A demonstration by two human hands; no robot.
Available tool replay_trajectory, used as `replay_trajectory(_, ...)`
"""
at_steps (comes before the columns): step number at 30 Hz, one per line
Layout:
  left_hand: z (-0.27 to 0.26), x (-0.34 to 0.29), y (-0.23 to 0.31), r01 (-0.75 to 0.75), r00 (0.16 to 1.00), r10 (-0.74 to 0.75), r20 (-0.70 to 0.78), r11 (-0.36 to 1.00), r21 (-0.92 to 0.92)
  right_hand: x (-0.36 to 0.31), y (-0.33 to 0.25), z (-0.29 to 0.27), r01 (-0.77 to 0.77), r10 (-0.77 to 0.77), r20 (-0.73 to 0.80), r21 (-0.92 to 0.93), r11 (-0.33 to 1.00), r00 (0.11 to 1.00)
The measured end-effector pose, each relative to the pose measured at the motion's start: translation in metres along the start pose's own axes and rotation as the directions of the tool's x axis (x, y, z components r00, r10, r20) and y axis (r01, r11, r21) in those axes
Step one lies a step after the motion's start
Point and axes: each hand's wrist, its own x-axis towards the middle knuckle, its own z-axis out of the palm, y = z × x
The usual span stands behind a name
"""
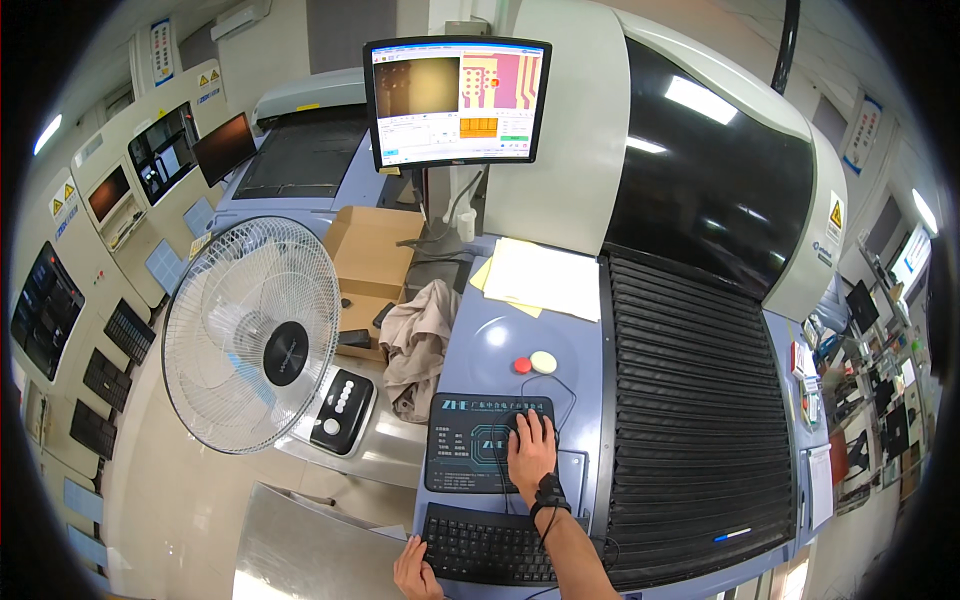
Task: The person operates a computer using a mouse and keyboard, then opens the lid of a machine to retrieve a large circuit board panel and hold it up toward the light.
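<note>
My right hand (533, 450), with a dark band on its wrist, rests over a black computer mouse (517, 421); the fingers cover most of it. Under the mouse lies a black mouse pad (455, 460) with pale printing. My left hand (415, 572) is at the left end of a black keyboard (485, 548), fingers apart and holding nothing. Above the work surface stands a monitor (460, 100), showing a dark and yellowish camera picture beside a pink and yellow pattern.
A red button (522, 366) and a cream button (543, 362) sit beyond the pad, below white papers (545, 275). At left stand a fan (250, 335), an open cardboard box (370, 250) and a crumpled cloth (418, 340). Black ribbed bellows (690, 430) and a pen (732, 535) are at right.
</note>
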Motion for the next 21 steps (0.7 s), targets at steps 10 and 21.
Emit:
replay_trajectory(10, 0.0016, 0.0003, -0.0024, -0.030, 0.999, 0.030, -0.013, 1.000, 0.009, 0.0000, 0.0000, -0.0005, -0.007, 0.007, 0.002, 0.011, 1.000, 1.000)
replay_trajectory(21, 0.0027, 0.0012, -0.0031, -0.049, 0.998, 0.050, -0.027, 0.999, 0.023, -0.0006, -0.0002, -0.0004, -0.011, 0.011, 0.010, 0.006, 1.000, 1.000)
